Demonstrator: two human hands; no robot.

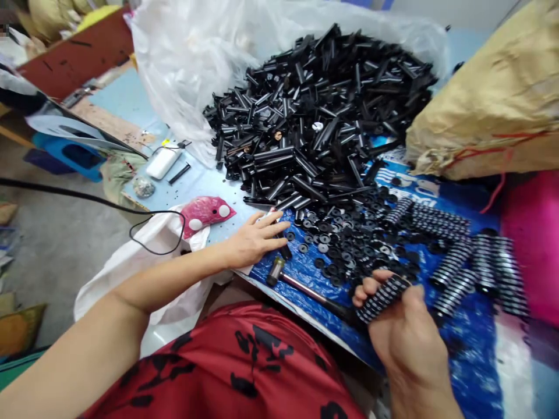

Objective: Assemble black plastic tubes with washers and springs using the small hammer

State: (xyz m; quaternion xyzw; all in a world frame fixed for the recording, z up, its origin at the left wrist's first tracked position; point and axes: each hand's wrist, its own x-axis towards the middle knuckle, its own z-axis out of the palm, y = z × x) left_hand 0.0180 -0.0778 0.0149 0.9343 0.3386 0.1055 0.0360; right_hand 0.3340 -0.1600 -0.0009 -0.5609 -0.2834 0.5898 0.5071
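My right hand is closed around a black cylinder with rows of light studs, like a hair roller. My left hand lies palm down with its fingers stretched out and spread, at the near edge of the black heap. A short dark piece lies by its fingertips; whether they touch it I cannot tell. Just below is a hammer with a dark handle, lying along the table edge. Between my hands spread many small black rings on a blue plastic sheet.
Behind rises a big heap of black plastic tubes on clear plastic. More studded cylinders lie at right, near a tan sack and a pink bag. A pink pouch, a white box and a black cable are at left.
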